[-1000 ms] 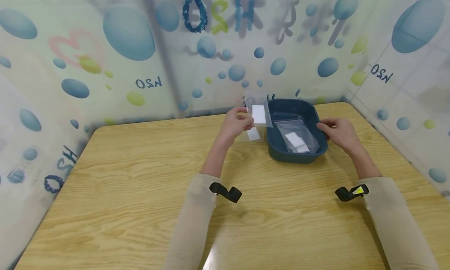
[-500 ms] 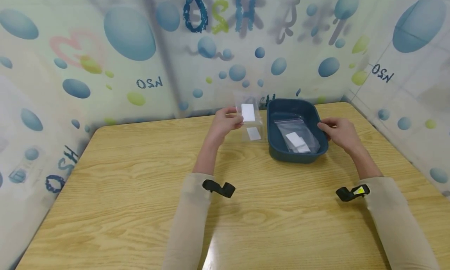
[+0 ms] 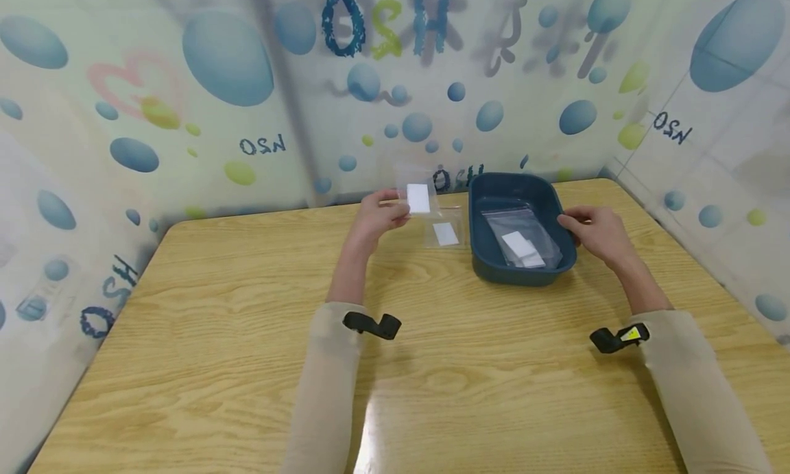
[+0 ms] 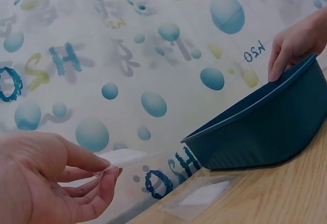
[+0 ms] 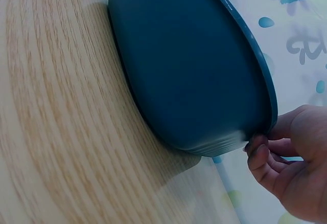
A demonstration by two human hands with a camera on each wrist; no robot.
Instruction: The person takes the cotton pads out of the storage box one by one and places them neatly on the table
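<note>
Through the head camera I have the wooden table spreading wide to the left and near, its far edge against the printed wall and its right edge slanting past the right hand. The blue bin stands at the far right, a strip of wood between it and that edge. I see the left hand pinching a clear bag with a white insert, raised near the far edge, left of the bin and apart from it. A second bag, also with a white insert, lies between the left hand and the bin. More bags with white pieces overlap inside the bin. The right hand pinches the bin's right rim.

From the left wrist, I see thumb and fingertips pressed together on the raised bag's left part; the rest juts rightward, seen nearly edge-on. The second bag lies flat, lower and to the right of that grip, between the table's far edge and the bin's base.

From the right wrist, I get the bin's wall, wood alongside it, and thumb and fingers gathered at the rim. Their tips are shaded, so I can't read the exact contact.
</note>
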